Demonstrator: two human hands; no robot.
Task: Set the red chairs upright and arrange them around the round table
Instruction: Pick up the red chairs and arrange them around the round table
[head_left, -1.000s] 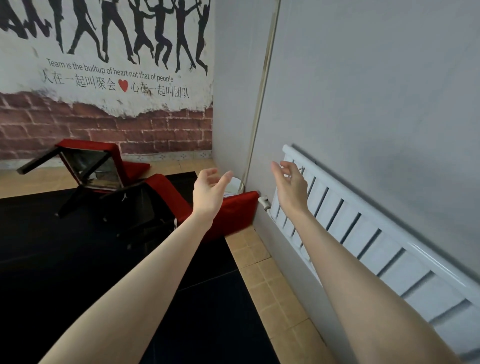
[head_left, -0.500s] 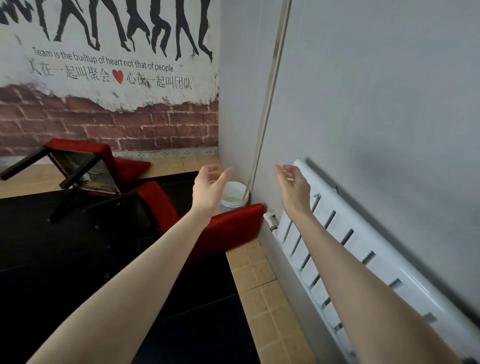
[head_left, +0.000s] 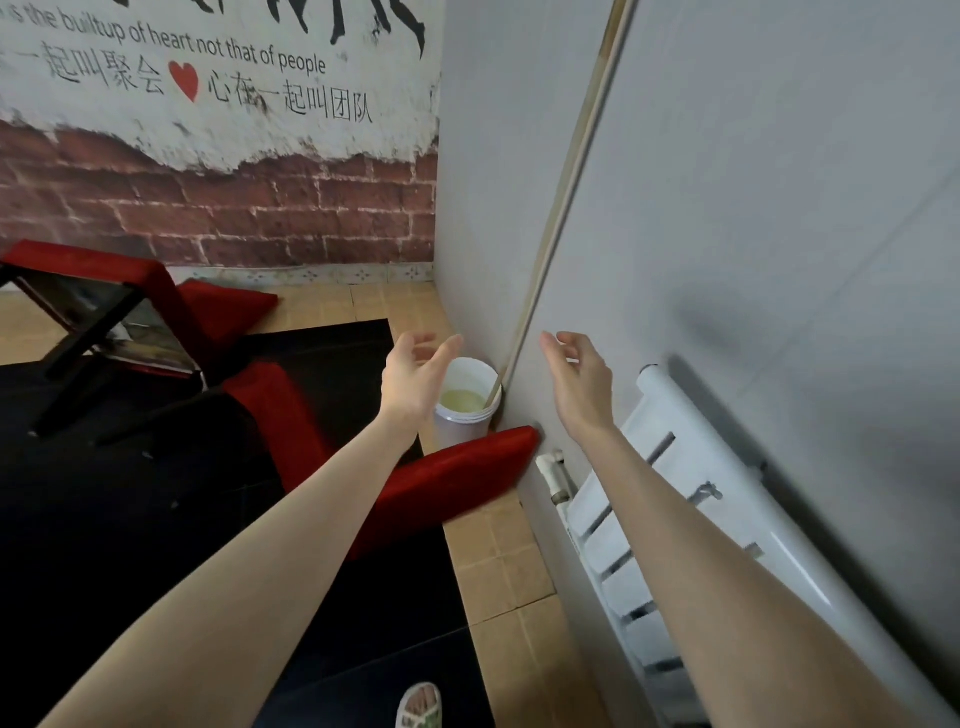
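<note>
**Desk:** Where are the red chairs?

**Operator:** I see two, both tipped over on the dark floor (head_left: 130, 545) near the room's corner. The nearer red chair (head_left: 457, 467) lies with one padded edge against the grey wall (head_left: 753, 208). The farther red chair (head_left: 171, 306) lies on its side below the brick mural (head_left: 260, 208), its underside and black legs turned toward me.

**Desk:** What stands around them?

**Operator:** A white bucket (head_left: 467, 400) of pale yellowish liquid sits in the corner just behind the nearer chair. A thin pole (head_left: 566, 182) leans out of it and up the wall. A white radiator (head_left: 675, 493) runs along the wall at right.

**Desk:** And the hands?

**Operator:** Both arms reach forward. My left hand (head_left: 415, 379) hovers in front of the bucket and my right hand (head_left: 576, 384) beside the wall. The palms face each other with fingers loosely spread, holding nothing, apart from both chairs.
</note>
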